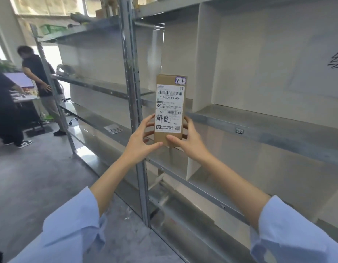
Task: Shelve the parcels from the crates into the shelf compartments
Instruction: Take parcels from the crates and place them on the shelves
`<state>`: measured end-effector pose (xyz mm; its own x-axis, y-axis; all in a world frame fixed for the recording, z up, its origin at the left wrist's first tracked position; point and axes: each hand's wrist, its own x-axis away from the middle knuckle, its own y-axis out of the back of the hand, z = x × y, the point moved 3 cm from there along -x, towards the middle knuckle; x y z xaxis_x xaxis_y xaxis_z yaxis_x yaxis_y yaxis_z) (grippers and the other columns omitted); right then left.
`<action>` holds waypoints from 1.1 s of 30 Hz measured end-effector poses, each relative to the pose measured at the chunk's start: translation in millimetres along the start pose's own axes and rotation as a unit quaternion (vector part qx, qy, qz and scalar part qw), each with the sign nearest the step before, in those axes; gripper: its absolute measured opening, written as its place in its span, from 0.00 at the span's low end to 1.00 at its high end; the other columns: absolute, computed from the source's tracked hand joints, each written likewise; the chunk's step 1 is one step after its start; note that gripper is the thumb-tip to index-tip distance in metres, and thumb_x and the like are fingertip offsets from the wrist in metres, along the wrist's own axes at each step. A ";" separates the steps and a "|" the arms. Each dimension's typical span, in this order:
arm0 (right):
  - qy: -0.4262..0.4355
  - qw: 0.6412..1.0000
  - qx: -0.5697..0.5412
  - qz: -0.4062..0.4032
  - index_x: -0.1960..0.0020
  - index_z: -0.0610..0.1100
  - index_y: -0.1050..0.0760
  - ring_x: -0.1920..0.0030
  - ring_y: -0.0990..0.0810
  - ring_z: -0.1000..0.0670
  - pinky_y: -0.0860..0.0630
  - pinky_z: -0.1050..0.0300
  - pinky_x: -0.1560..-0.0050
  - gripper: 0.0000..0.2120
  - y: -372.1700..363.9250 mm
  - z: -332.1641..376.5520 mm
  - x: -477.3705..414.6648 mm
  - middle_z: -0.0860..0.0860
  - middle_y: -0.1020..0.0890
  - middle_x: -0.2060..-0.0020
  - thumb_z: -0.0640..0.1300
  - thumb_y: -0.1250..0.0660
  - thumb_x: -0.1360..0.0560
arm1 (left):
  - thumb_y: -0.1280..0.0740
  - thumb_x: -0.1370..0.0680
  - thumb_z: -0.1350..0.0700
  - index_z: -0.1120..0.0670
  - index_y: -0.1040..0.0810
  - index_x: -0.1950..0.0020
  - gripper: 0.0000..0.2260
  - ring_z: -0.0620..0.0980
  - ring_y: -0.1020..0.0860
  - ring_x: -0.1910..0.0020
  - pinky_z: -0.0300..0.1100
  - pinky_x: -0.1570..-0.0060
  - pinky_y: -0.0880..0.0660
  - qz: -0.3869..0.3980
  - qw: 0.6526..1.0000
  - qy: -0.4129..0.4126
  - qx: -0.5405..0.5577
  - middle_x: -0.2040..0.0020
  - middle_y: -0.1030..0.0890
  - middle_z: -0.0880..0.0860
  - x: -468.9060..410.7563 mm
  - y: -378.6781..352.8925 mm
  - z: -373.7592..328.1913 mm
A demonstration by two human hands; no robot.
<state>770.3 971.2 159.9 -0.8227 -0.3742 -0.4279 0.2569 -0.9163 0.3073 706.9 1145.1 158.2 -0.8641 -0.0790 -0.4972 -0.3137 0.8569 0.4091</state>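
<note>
A narrow cardboard parcel [170,103] is held upright between both hands. Its lower left edge is gripped by the left hand [143,137], the thumb being laid along the bottom corner and the fingers curled behind the box. Its lower right edge is gripped by the right hand [189,141], with the thumb pressed on the front face. The hands are kept apart only by the width of the box. Light blue sleeves [69,230] are worn on both forearms.

A white shipping label [169,109] with barcodes and handwritten black characters is stuck on the front of the parcel, and a small sticker [180,80] marked "1-1" is placed at its top right corner.

The parcel is held in the air in front of the metal shelf [259,122], just to the right of a grey upright [130,92] and to the left of a white divider [204,59]. It is not set in any compartment. A small tag [239,131] reading "1-2" is fixed on the edge of the shelf board further right.

On the far left, two persons [39,76] are seen standing on the grey floor [41,177] near a lit screen [20,79].
</note>
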 end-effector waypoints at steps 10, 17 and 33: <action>0.023 0.998 -0.006 -0.064 0.21 0.47 0.44 0.36 0.28 0.58 0.30 0.77 0.45 0.38 -43.2 -21.9 -110.8 0.56 0.26 0.32 0.42 0.28 0.25 | 0.25 0.28 0.52 0.35 0.42 0.26 0.38 0.39 0.26 0.38 0.53 0.38 0.26 0.017 0.999 -0.038 -0.019 0.36 0.29 0.34 -114.7 43.1 66.9; 0.028 0.988 0.015 -0.150 0.20 0.48 0.45 0.36 0.28 0.59 0.28 0.68 0.38 0.39 -61.6 -42.0 -195.5 0.57 0.26 0.33 0.43 0.27 0.25 | 0.28 0.26 0.45 0.38 0.40 0.24 0.34 0.45 0.27 0.35 0.54 0.34 0.29 0.062 0.992 -0.094 -0.061 0.29 0.29 0.44 -215.6 75.3 117.0; -0.054 0.958 0.150 -0.237 0.20 0.51 0.50 0.28 0.31 0.48 0.34 0.43 0.27 0.40 -100.7 -95.2 -349.8 0.53 0.29 0.28 0.45 0.30 0.23 | 0.51 0.24 0.35 0.47 0.39 0.22 0.32 0.53 0.31 0.33 0.48 0.39 0.36 0.035 0.889 -0.226 -0.397 0.26 0.31 0.49 -322.7 112.5 216.4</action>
<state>1080.5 1180.9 197.8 -0.8628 0.1067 -0.4941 -0.3031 -0.8915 0.3368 1035.6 1377.3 199.2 -0.7018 0.3275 -0.6326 -0.6000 0.2070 0.7728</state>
